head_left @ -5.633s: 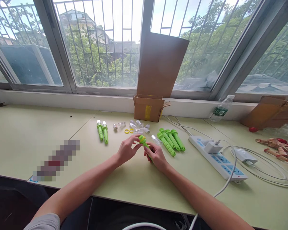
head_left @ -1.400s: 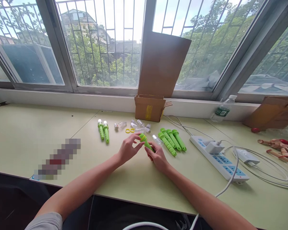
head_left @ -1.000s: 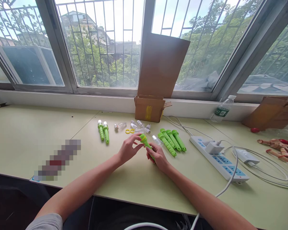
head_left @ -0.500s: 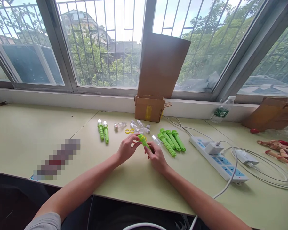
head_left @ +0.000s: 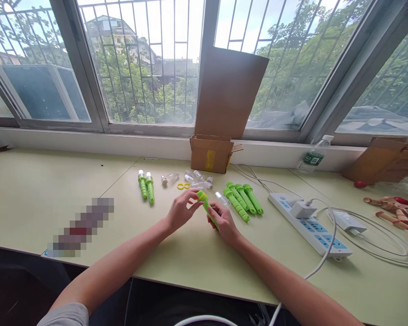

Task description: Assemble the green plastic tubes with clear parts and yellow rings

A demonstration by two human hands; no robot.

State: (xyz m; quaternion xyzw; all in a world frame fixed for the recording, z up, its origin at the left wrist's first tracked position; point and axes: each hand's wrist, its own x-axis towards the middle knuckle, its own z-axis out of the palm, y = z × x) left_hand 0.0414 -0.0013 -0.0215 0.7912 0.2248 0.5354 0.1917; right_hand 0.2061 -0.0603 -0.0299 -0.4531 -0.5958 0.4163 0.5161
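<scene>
— What has the right hand (head_left: 224,222) got?
— It's closed round the lower end of a green stick (head_left: 205,203), held tilted just above the table (head_left: 190,258). The left hand (head_left: 180,212) pinches the stick's top between thumb and fingertips.
— And around them?
— Three spare sticks (head_left: 244,200) lie just to the right and two capped sticks (head_left: 146,185) to the left. Yellow rings (head_left: 182,185) and clear caps (head_left: 199,177) sit behind.
— Any writing?
— The box (head_left: 211,154) has yellow tape and the bottle (head_left: 313,156) a green label, but the print is too small to read.
</scene>
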